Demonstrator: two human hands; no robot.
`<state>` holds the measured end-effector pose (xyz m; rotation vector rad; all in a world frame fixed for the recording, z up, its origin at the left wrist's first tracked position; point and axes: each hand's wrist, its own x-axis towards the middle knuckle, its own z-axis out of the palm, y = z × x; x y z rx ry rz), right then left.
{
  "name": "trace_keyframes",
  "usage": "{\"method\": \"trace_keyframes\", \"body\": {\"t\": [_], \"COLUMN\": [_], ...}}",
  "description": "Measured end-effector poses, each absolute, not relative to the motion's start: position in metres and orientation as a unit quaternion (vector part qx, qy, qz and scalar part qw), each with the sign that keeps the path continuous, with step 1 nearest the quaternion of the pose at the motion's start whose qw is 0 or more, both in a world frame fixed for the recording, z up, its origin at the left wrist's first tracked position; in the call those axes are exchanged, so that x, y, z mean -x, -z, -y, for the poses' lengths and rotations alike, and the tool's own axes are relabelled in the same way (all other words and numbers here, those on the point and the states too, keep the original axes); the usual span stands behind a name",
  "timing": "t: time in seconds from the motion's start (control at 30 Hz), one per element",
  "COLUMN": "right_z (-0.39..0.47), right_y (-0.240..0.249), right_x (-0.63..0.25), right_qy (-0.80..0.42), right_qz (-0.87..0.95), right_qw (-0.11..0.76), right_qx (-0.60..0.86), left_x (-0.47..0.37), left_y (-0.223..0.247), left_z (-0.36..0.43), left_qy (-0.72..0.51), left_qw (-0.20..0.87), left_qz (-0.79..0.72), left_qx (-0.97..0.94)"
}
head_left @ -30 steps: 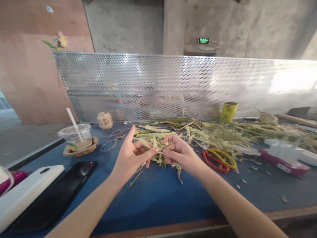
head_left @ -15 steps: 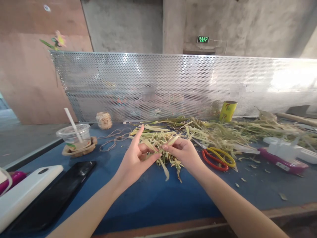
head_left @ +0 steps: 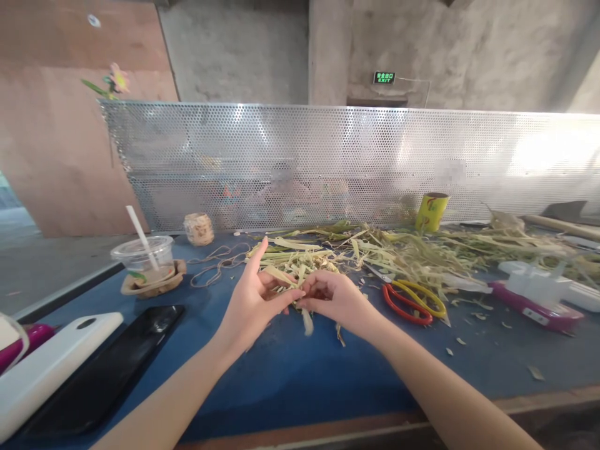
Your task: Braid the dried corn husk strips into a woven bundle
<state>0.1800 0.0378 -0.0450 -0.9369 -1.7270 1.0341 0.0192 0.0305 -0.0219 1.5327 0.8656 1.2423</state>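
Note:
Pale green strips of dried leaf (head_left: 280, 276) are pinched between my two hands over the table's middle. My left hand (head_left: 257, 299) holds them with thumb and fingers, one finger pointing up. Close against it, my right hand (head_left: 338, 299) is closed on the same strips, fingertips meeting the left thumb. A pale strip end (head_left: 307, 322) hangs below the fingers. Behind the hands lies a heap of leaf stalks and strips (head_left: 300, 250). Scissors with one red and one yellow handle (head_left: 417, 300) lie right of my right hand. The fingertips partly hide the held strips.
At left stand a plastic cup with a straw (head_left: 149, 257) and a twine roll (head_left: 199, 229), with loose string (head_left: 220, 262) beside them. A black phone (head_left: 107, 369) and white power bank (head_left: 60, 362) lie nearer. At right are a yellow tube (head_left: 431, 212) and purple power strip (head_left: 539, 309).
My right hand has moved down and slightly left, its fingers curling closer to my left fingertips. The strip it held up to the right now sits between both hands.

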Motion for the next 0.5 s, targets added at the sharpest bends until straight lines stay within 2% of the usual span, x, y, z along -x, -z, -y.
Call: {"method": "trace_keyframes", "body": {"t": [0.27, 0.5], "right_z": [-0.037, -0.037], "right_y": [0.039, 0.035], "right_x": [-0.189, -0.195], "right_qy": [-0.311, -0.309], "right_qz": [0.76, 0.778], "right_qw": [0.401, 0.364], "right_qx": [0.406, 0.408], "left_x": [-0.014, -0.014], "left_y": [0.018, 0.021], "left_z": [-0.027, -0.036], "left_qy": [-0.431, -0.473], "left_qw": [0.459, 0.468], "left_qz": [-0.392, -0.398], "left_qx": [-0.671, -0.632]}}
